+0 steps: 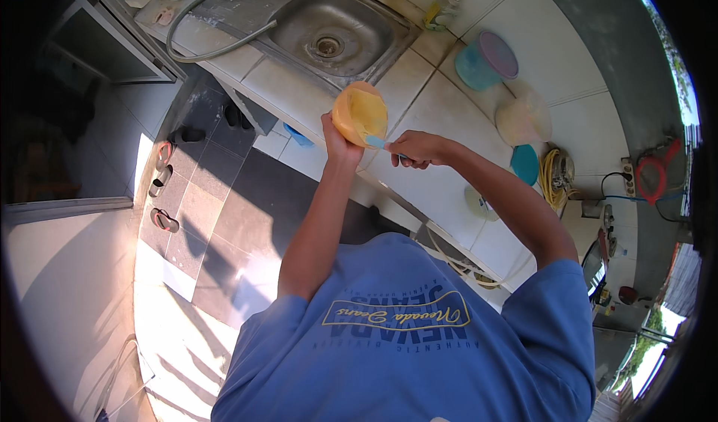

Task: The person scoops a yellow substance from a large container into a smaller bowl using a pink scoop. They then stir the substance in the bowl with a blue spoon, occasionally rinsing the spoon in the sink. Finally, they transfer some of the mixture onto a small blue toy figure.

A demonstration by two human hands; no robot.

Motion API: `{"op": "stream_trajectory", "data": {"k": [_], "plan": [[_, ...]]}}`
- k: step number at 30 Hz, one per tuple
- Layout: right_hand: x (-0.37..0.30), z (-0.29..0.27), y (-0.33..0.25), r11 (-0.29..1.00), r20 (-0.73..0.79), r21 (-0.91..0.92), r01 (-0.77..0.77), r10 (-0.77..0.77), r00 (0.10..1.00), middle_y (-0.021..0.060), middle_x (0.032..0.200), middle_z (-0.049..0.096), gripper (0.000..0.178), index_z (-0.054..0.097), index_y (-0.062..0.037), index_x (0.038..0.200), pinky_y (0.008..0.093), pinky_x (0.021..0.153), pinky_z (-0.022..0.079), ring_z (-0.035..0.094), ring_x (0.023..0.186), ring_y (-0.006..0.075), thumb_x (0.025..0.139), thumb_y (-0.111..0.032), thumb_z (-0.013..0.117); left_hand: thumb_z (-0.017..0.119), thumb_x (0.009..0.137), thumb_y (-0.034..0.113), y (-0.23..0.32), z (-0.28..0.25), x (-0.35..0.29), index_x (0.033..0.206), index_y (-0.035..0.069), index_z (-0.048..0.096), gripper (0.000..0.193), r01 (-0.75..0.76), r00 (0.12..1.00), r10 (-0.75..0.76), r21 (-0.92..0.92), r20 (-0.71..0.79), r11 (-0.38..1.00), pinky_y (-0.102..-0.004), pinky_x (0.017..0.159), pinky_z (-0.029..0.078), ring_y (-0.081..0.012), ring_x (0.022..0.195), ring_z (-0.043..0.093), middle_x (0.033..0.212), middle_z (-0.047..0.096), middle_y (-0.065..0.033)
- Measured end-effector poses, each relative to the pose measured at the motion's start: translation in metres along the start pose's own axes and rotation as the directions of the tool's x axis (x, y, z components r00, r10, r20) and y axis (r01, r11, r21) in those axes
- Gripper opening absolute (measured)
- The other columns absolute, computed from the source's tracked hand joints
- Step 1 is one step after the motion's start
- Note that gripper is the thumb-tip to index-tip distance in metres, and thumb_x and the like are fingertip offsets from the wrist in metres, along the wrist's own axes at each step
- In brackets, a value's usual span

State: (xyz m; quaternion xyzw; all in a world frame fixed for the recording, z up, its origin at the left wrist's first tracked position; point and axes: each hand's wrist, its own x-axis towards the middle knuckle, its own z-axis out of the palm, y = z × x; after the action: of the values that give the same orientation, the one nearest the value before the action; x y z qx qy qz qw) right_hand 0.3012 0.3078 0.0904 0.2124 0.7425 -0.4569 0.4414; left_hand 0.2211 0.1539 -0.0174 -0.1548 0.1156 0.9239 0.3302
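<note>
An orange bowl [346,117] is tilted toward me above the front edge of the counter, below the sink. Inside it lies a pale yellow, thick mixture [368,113]. My left hand [340,141] grips the bowl from its left and underside, the fingers partly hidden behind it. In my right hand [419,150] is a light blue spatula [375,141], its blade at the bowl's lower right rim, touching or very near the mixture. The fingers are closed round its handle.
A steel sink [393,37] is set in the white tiled counter [441,145], with a grey hose [224,50] at its left. A lidded blue tub [479,63], a soap bottle [443,10] and a coiled yellow hose [553,179] stand along the wall. Sandals [161,182] lie on the floor.
</note>
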Motion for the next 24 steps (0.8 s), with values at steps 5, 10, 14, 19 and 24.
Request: {"op": "stream_trajectory", "data": {"k": [5,10,14,19,24], "plan": [[0.009,0.0,0.004,0.925,-0.453,-0.375,0.051,-0.231,0.861,0.0135,0.068,0.065,0.045,0.066,-0.0027,0.074,0.0403,0.057,0.048,0.062,0.059,0.0261,0.098,-0.036,0.048,0.034,0.092,0.035,-0.001,0.004,0.001,0.13,0.007,0.053,0.05,-0.026,0.999,0.026,0.022,-0.036,0.999,-0.0446,0.1,0.048,-0.0267,0.118,0.057,0.128,0.058,-0.0099],[0.015,-0.004,0.005,0.887,-0.488,-0.461,0.007,-0.26,0.833,0.0118,0.068,0.067,0.045,0.067,-0.0036,0.074,0.0386,0.064,0.051,0.066,0.063,0.0247,0.096,-0.038,0.049,0.035,0.093,0.034,0.002,0.001,-0.001,0.128,0.006,0.053,0.048,-0.013,1.0,0.013,0.016,0.016,1.0,-0.0435,0.099,0.048,-0.026,0.117,0.056,0.126,0.058,-0.0094],[0.011,-0.007,-0.001,0.881,-0.406,-0.471,0.047,-0.264,0.875,0.0122,0.066,0.066,0.046,0.067,-0.0027,0.073,0.041,0.062,0.05,0.067,0.066,0.0273,0.096,-0.039,0.05,0.035,0.093,0.034,0.005,0.0,-0.008,0.127,0.006,0.054,0.048,-0.024,1.0,0.024,0.009,0.005,1.0,-0.0433,0.099,0.048,-0.0261,0.117,0.056,0.126,0.058,-0.0095],[0.012,0.012,-0.008,0.94,-0.38,-0.338,0.054,-0.188,0.906,0.0176,0.069,0.066,0.047,0.068,-0.0005,0.077,0.0471,0.067,0.051,0.066,0.071,0.0365,0.098,-0.038,0.049,0.035,0.092,0.033,0.013,0.006,-0.003,0.126,0.006,0.054,0.047,-0.051,0.999,0.051,0.001,0.006,0.999,-0.0433,0.098,0.049,-0.0259,0.116,0.057,0.125,0.058,-0.0095],[0.024,0.01,0.005,0.808,-0.525,-0.586,0.056,-0.432,0.733,0.0182,0.068,0.065,0.045,0.068,-0.0015,0.08,0.0474,0.063,0.051,0.066,0.07,0.0371,0.098,-0.038,0.049,0.034,0.093,0.033,0.014,0.007,-0.002,0.124,0.006,0.054,0.045,-0.068,0.997,0.069,0.042,-0.031,0.997,-0.0422,0.097,0.049,-0.0243,0.114,0.057,0.122,0.059,-0.0087]]}}
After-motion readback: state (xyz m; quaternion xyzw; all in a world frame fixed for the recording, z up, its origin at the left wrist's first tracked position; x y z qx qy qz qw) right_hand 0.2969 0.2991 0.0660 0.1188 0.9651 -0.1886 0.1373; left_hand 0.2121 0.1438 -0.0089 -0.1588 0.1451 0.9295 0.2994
